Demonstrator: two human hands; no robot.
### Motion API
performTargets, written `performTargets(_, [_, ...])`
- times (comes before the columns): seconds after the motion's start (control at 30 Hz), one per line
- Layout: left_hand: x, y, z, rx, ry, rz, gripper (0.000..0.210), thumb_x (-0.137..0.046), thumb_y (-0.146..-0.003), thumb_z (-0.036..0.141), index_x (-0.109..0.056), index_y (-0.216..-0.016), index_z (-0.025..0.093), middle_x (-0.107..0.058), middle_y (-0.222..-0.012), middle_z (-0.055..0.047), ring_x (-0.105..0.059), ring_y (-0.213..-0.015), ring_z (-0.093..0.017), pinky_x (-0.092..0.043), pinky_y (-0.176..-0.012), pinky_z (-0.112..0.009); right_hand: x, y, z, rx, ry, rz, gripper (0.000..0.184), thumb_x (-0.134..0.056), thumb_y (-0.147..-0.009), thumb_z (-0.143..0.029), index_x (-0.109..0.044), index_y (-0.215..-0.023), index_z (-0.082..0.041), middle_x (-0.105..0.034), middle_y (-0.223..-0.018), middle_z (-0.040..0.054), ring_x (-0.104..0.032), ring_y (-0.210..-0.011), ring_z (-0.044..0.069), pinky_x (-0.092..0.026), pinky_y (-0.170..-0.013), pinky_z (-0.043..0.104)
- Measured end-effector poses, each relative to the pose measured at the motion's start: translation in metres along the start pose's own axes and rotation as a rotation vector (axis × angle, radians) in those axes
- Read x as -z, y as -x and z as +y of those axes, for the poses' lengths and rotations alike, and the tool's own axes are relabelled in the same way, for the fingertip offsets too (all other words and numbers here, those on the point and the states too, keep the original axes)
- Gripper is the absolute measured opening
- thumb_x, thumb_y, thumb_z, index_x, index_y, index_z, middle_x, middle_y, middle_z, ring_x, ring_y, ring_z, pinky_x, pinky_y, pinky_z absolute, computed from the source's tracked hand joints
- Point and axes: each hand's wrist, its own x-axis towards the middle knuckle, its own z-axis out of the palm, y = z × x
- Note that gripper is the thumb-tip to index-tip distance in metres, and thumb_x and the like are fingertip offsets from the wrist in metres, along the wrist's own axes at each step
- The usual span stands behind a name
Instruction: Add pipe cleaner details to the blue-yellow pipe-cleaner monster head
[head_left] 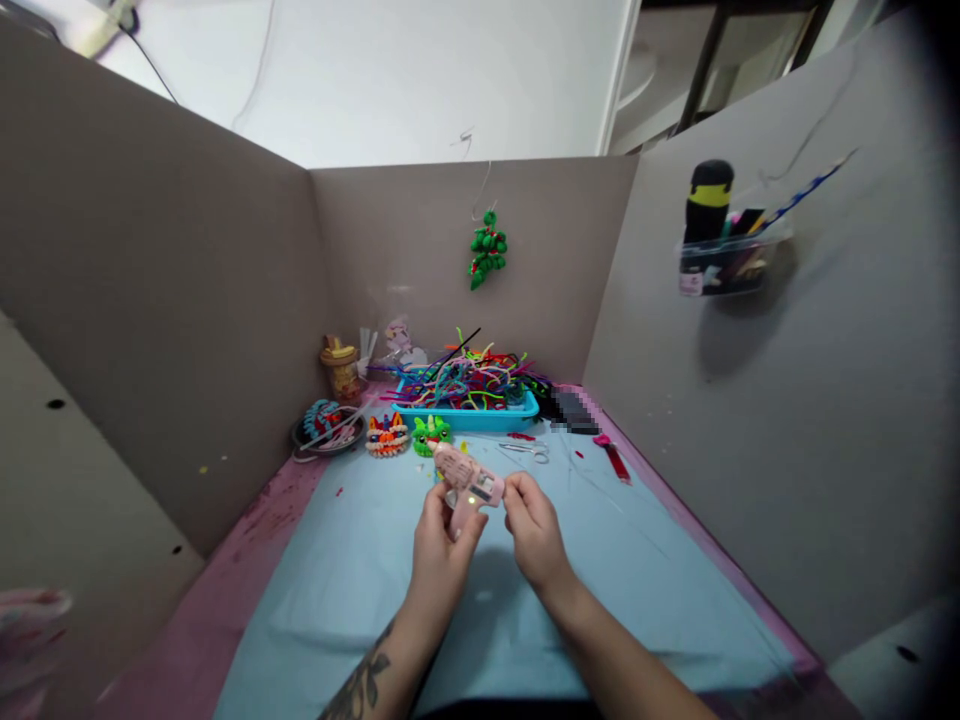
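A pink hot glue gun [463, 473] is held above the blue cloth, its nozzle tilted up to the left and a small light glowing on its side. My left hand [437, 558] is wrapped round its handle. At the rear end of the gun, the fingers of my right hand [537, 535] are pinched together; what they grip there is too small to make out. Just beyond the nozzle sits a green pipe-cleaner animal head [432, 434]. Beside it on the left is an orange and white one [387, 437].
Behind stands a blue tray [465, 422] heaped with colourful pipe cleaners. Scissors [529, 451], a red strip [616, 462] and a dark blurred object [574, 410] lie to the right. A bowl [330, 440] and jar [343, 374] are at left. Grey panels [555, 250] enclose three sides.
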Motion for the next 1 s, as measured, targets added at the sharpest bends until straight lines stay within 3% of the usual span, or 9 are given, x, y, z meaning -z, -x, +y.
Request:
performTargets(0.13, [-0.001,0.000,-0.003,0.013,-0.035,0.004,0.049,-0.061,-0.074,0.035,-0.042,-0.116,0.016,-0.058,-0.084,-0.002,-0.055,-0.071,-0.015,-0.042,-0.065,-0.026,0.000,-0.001,0.001,-0.002,0.015,0.004,0.024,-0.040,-0.085,-0.034,-0.041,-0.065,-0.021,-0.038,-0.054,-0.0046,-0.037,-0.052,0.012,-0.031,-0.050,0.023])
performTargets(0.63, [-0.006,0.006,-0.005,0.035,-0.084,-0.016,0.056,-0.059,-0.076,0.037,-0.037,-0.122,0.014,-0.055,-0.082,-0.004,-0.054,-0.067,-0.016,-0.041,-0.060,-0.026,0.002,-0.001,0.009,0.068,0.125,0.035,0.031,-0.034,-0.088,-0.031,-0.037,-0.059,-0.020,-0.040,-0.053,-0.0037,-0.038,-0.052,0.011,-0.030,-0.050,0.023])
performTargets(0.8, [-0.005,0.006,-0.007,0.032,-0.041,-0.009,0.059,-0.062,-0.074,0.034,-0.035,-0.122,0.014,-0.054,-0.081,-0.002,-0.053,-0.067,-0.015,-0.042,-0.061,-0.026,0.003,0.001,0.011,0.018,0.020,0.026,0.034,-0.036,-0.088,-0.036,-0.039,-0.059,-0.019,-0.039,-0.052,-0.0039,-0.036,-0.050,0.010,-0.029,-0.047,0.022])
performTargets(1.0, [-0.002,0.009,-0.009,-0.022,0.013,0.060,0.049,-0.064,-0.073,0.032,-0.041,-0.113,0.016,-0.049,-0.076,0.001,-0.049,-0.064,-0.012,-0.041,-0.058,-0.022,0.010,0.007,0.025,-0.101,-0.292,-0.089,0.029,-0.045,-0.086,-0.044,-0.047,-0.074,-0.018,-0.034,-0.051,-0.0069,-0.030,-0.044,0.007,-0.024,-0.042,0.019])
